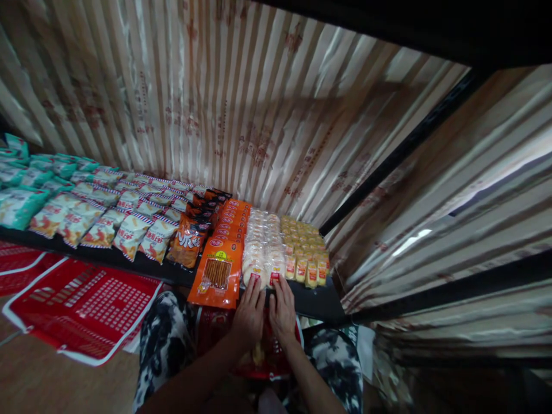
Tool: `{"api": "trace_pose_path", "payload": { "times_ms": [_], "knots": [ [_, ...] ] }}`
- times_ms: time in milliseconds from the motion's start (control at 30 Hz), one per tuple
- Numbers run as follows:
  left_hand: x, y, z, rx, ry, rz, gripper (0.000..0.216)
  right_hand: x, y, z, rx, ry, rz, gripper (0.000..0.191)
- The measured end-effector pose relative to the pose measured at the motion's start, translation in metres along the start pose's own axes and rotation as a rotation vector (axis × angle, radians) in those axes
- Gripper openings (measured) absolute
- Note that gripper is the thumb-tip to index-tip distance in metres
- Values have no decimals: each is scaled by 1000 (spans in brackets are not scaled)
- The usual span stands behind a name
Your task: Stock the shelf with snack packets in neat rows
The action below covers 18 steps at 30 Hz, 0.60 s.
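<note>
Two rows of clear-wrapped round white crackers (pixel 254 259) with red labels run back along the black shelf (pixel 319 299). My left hand (pixel 250 307) lies with fingers stretched against the front pack of the left row. Against the front pack of the right row (pixel 275 259) rest the outstretched fingers of my right hand (pixel 282 307). Neither hand is closed around a pack. Just left of my hands is a row of orange bags (pixel 219 270) with brown sticks showing through a window. To the right are small yellow packs (pixel 310 270) in several rows.
Further left along the shelf are dark orange-and-black bags (pixel 186 244), white snack bags (pixel 129 233) and teal bags (pixel 21 204). Red baskets (pixel 90 305) stand below. Striped sheeting (pixel 215 115) hangs behind, and a black frame bar (pixel 401 144) slants at the right.
</note>
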<state>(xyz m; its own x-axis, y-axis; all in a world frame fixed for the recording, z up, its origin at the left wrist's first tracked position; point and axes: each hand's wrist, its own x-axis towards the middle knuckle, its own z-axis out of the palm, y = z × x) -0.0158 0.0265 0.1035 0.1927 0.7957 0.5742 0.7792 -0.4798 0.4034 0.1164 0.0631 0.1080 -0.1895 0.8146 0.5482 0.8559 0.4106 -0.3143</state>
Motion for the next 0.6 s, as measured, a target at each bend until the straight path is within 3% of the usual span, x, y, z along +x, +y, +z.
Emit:
{"api": "trace_pose_path", "payload": {
  "times_ms": [267, 500, 600],
  "knots": [
    [-12, 2, -11, -127, 5, 59, 38, 0, 0, 2, -19, 16, -9, 45],
    [-41, 10, -16, -192, -312, 48, 39, 1, -5, -1, 56, 23, 11, 43],
    [-60, 3, -10, -291, -424, -62, 38, -1, -11, -6, 140, 64, 66, 40]
  ]
}}
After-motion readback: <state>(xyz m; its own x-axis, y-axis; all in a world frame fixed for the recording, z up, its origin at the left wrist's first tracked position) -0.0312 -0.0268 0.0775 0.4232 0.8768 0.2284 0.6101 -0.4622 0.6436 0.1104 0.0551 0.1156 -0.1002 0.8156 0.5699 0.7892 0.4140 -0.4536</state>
